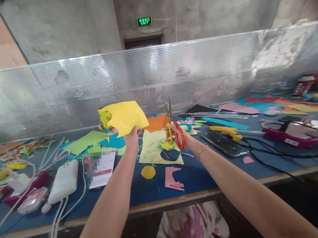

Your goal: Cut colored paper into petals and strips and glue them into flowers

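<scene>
My left hand (pixel 132 137) pinches the lower edge of a yellow paper sheet (pixel 124 117), raised above the table, with a curved cut at its left side. My right hand (pixel 179 135) has its fingers in the red and yellow handles of a pair of scissors (pixel 169 112), whose blades point up and stand slightly apart. Beneath the hands lies a pale yellow sheet (pixel 148 152) strewn with scraps. Nearer me are a yellow paper circle (pixel 148 172) and a pink paper piece (pixel 173 178) with a round cut-out and narrow strips.
At left are a phone with a lit screen (pixel 103 170), a white power bank (pixel 63 181) and cables. On the right lie a dark phone (pixel 224 144), a yellow glue gun (pixel 228 131) and a purple power strip (pixel 290 137). A perforated metal panel (pixel 213 71) stands behind the table.
</scene>
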`<state>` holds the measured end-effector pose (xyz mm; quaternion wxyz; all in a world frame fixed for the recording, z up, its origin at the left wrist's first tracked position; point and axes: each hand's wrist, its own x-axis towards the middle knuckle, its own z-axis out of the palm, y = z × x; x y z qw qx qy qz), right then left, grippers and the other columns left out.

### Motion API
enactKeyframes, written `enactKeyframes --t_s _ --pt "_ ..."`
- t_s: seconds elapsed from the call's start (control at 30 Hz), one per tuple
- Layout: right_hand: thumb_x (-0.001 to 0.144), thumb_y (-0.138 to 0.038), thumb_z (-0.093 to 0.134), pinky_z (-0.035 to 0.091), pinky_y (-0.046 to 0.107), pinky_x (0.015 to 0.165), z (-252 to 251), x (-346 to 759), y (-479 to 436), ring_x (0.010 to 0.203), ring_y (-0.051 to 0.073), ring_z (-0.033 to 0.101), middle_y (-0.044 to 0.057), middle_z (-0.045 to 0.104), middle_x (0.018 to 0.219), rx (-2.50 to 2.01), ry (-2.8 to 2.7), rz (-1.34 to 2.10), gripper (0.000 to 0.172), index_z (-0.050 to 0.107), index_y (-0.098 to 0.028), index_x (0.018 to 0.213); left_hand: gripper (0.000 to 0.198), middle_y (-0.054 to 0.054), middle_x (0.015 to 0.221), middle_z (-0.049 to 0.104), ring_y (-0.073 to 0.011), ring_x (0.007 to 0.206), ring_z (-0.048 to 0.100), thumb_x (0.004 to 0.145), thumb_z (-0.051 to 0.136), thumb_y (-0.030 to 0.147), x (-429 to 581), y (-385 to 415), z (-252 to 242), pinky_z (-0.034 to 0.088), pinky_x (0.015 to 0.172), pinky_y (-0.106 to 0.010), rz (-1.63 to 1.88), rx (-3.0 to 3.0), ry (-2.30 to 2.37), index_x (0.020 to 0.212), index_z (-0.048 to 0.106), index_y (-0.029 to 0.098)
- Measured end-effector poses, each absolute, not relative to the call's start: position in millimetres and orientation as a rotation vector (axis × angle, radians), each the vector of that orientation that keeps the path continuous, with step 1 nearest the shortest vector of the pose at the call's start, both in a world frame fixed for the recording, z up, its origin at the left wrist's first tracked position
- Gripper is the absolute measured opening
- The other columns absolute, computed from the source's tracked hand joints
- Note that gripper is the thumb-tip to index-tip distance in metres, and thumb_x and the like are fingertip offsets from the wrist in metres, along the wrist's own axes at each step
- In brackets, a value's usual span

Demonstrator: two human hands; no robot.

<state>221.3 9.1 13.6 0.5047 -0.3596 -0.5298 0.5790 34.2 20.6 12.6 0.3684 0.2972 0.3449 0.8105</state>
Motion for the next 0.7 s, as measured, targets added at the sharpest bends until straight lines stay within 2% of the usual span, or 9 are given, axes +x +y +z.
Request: enactKeyframes --t_s 0.1,0.27,0.47,0.6,0.7 --pt "0.072 -0.054 0.058 0.047 0.026 0.051 9.2 215.8 6.9 0.056 0.011 0.052 -0.001 0.050 0.065 -0.859 -1.338 1.439 0.036 0.051 -0.019 0.077 0.044 -0.006 0.102 0.065 -0.0139 0.075 0.067 0.073 0.058 0.009 35.4 16.5 16.1 0.055 0.074 -0.028 2.075 0.853 0.827 0.115 0.050 0.020" --pt "0.062 -0.055 0.067 0.043 0.024 0.047 1.8 204.6 1.3 0.054 0.010 0.050 -0.003 0.048 0.063 -0.871 -1.543 1.383 0.042 0.047 -0.019 0.072 0.031 -0.008 0.087 0.068 -0.0178 0.078 0.067 0.080 0.053 0.018 38.4 8.5 22.1 0.054 0.075 -0.030 2.003 0.913 0.835 0.110 0.053 0.014" --pt "0.066 -0.053 0.064 0.042 0.024 0.050 -4.9 199.8 2.5 0.049 0.009 0.049 -0.005 0.048 0.058 -0.904 -1.741 1.267 0.040 0.044 -0.019 0.072 0.025 -0.006 0.078 0.069 -0.0186 0.082 0.067 0.076 0.056 0.015 42.6 8.6 22.1 0.054 0.075 -0.029 2.000 0.925 0.905 0.101 0.058 0.013" --pt "0.066 -0.056 0.063 0.042 0.025 0.050 -4.8 200.1 3.0 0.049 0.009 0.050 -0.005 0.048 0.058 -0.895 -1.730 1.273 0.042 0.044 -0.019 0.072 0.025 -0.006 0.080 0.069 -0.0182 0.089 0.065 0.076 0.056 0.014 45.2 6.7 24.3 0.052 0.080 -0.028 2.021 0.894 0.841 0.101 0.058 0.015" --pt "0.066 -0.056 0.063 0.042 0.025 0.051 -5.7 200.5 3.9 0.049 0.010 0.050 -0.005 0.048 0.055 -0.888 -1.749 1.265 0.042 0.045 -0.019 0.073 0.029 -0.007 0.084 0.069 -0.0185 0.086 0.066 0.077 0.056 0.015 46.7 3.0 27.8 0.053 0.077 -0.029 2.022 0.881 0.809 0.106 0.056 0.015"
